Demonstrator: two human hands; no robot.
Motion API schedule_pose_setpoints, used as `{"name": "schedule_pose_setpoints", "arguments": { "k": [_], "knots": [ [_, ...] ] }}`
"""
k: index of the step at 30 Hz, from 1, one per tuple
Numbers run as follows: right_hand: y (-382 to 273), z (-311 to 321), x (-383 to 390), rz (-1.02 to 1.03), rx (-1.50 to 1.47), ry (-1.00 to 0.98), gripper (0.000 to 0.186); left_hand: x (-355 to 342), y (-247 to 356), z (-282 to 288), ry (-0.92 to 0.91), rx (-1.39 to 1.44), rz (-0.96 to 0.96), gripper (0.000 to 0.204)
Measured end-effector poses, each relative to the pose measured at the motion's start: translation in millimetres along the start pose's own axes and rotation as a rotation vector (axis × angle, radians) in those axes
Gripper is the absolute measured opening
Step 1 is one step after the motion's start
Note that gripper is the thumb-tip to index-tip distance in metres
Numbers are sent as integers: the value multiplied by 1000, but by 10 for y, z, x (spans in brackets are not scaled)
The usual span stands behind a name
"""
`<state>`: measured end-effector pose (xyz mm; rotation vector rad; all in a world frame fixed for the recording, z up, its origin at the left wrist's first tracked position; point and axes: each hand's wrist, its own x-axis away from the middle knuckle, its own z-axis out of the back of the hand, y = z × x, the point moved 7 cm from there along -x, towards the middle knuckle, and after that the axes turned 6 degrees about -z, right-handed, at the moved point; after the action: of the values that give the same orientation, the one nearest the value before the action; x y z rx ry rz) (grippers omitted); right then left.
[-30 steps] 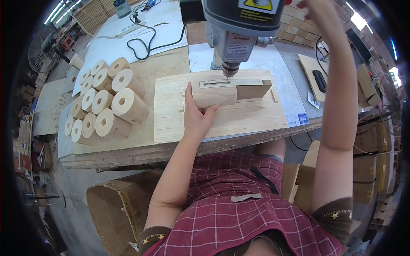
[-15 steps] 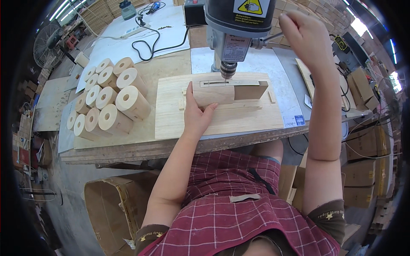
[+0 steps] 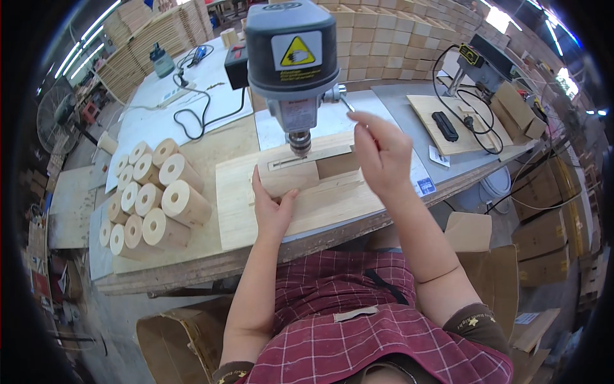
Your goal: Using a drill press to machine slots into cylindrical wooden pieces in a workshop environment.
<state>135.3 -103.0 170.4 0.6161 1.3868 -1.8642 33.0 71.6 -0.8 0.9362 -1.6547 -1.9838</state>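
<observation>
My left hand [image 3: 272, 214] grips a pale wooden cylinder [image 3: 288, 180], which lies in a wooden jig with a slotted template strip [image 3: 281, 160] on top, on a flat board [image 3: 238, 224]. The drill press [image 3: 291, 51] stands over it, with its chuck [image 3: 299, 142] just above the template; the bit's contact is too small to tell. My right hand [image 3: 382, 153] is closed on the press's side lever [image 3: 345, 102], in front of the jig's right end.
Several bored wooden cylinders [image 3: 160, 227] stand at left on the workbench [image 3: 192, 272]. Cables [image 3: 204, 109] and a bottle [image 3: 160, 64] lie or stand behind. Stacked wooden blocks [image 3: 396, 45] are at the back; another board [image 3: 435, 112] with a black part and a cardboard box [image 3: 511, 109] sit at right.
My right hand has come down and leftward with the lever from beside the motor housing. The view has shifted, so the press and bench appear lower. My left hand still holds the cylinder.
</observation>
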Motion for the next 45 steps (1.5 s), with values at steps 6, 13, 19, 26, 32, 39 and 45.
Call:
{"name": "schedule_pose_setpoints", "arguments": {
  "k": [6,13,19,26,32,39,45],
  "knots": [
    [190,-121,237,93,-146,77,15,10,20,-14,-17,44,-1,87],
    [335,-229,358,118,-211,93,14,23,13,-16,-19,61,9,87],
    [62,-60,133,99,-73,2,7,4,21,-10,-18,24,-6,87],
    [-218,-44,-983,121,286,-186,31,-5,32,-146,-79,11,-41,85],
    [-279,-98,-1269,-23,311,-337,37,-4,13,-375,-126,-70,-10,84],
    [-266,1,-854,104,183,-202,36,-12,21,-354,-102,-83,-67,85],
    [-111,62,-315,-30,-32,-125,24,-9,31,-357,-88,-90,-101,86]
  ]
}}
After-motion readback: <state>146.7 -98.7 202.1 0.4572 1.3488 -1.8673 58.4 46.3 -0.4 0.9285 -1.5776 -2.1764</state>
